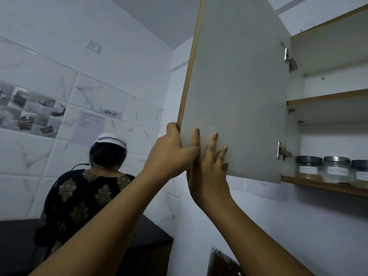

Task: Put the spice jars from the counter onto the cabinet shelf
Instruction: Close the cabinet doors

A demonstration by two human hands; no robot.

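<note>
Gripping the lower corner of one open cabinet door [239, 86] with the left hand [171, 156], fingers [190, 151] curled round its edge. Pressing the right hand [209, 180] flat beside it, fingers straight. Sitting right of both, on the lowest cabinet shelf [318, 185]: three spice jars [336, 169].

The place is a kitchen. It has white marbled wall tiles [99, 76], a band of picture tiles [31, 112] showing pots and kettles, and a dark counter [151, 230] along the wall. A wall cabinet [328, 56] has its door [235, 86] standing open, and its lowest shelf [326, 185] carries labelled jars [336, 169]. A sign [110, 113] reading "WS 07" and a printed sheet [90, 124] are stuck to the tiles.
</note>
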